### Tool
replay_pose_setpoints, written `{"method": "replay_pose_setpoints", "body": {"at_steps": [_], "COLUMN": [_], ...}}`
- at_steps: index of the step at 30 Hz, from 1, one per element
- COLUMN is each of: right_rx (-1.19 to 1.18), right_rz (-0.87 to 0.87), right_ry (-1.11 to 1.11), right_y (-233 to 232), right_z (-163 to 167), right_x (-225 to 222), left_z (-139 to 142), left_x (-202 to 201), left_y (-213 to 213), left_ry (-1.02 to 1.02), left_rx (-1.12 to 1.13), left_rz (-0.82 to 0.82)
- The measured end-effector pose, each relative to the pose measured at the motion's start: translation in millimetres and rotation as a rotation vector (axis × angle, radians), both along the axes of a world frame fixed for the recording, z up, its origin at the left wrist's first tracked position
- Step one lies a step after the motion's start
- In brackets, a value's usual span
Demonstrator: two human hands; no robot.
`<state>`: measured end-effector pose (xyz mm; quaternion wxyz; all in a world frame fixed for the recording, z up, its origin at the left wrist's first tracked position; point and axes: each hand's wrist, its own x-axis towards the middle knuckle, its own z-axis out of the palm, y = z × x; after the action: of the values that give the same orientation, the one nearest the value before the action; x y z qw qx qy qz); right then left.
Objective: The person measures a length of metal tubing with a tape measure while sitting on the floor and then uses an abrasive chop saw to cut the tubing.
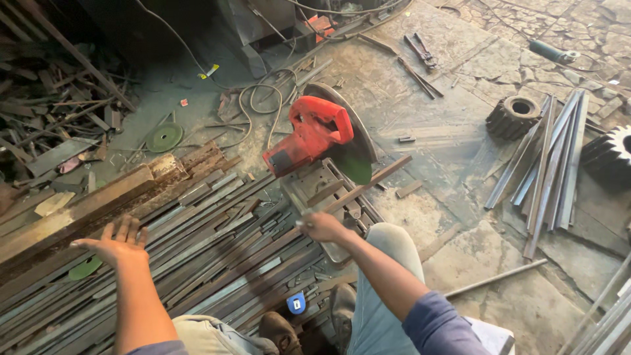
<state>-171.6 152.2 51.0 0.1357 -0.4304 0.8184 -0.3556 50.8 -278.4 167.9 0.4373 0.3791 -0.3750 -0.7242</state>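
Right hand (320, 227) clenched on near end of rusty flat bar (367, 185), slanting up-right under red chop saw (315, 139); left hand (118, 242) spread, empty, over steel strips (217, 253).

We see a cracked stone floor (460, 151), dusty and stained. Red chop saw (315, 141) sits at centre. At 8 o'clock, a wide bed of flat steel strips (217, 256) with a rusty beam (85, 204) along its upper edge. At 3 o'clock, a bundle of angle bars (549, 164) between two gears (513, 117). At 10 o'clock, a scrap heap (52, 98) and a green cutting disc (163, 137). At 12 o'clock, tangled cables (263, 98). At 1 o'clock, pliers (420, 51). At 4 o'clock, a loose rod (496, 279).
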Motion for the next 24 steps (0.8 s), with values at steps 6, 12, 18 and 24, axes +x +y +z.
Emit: {"method": "replay_pose_setpoints", "body": {"at_steps": [6,12,18,24], "right_rx": [0.294,0.262,0.423,0.465], "right_rz": [0.203,0.319,0.341,0.307], "right_ry": [0.149,0.180,0.166,0.152], "right_y": [-9.1,-8.1,-12.1,-11.7], "right_z": [-48.0,-66.9,-86.8,-89.6], "right_x": [-6.6,-13.0,-18.4,-31.8], "left_z": [-5.5,-16.5,-66.3,-115.2], "left_x": [-13.3,-32.9,-67.3,-102.1], "left_y": [-1.3,8.2,20.5,57.4], "left_ry": [-0.113,-0.489,-1.213,-1.411], "left_rx": [-0.011,-0.174,-0.877,-0.935], "left_rz": [0.045,-0.034,-0.730,-1.308]}}
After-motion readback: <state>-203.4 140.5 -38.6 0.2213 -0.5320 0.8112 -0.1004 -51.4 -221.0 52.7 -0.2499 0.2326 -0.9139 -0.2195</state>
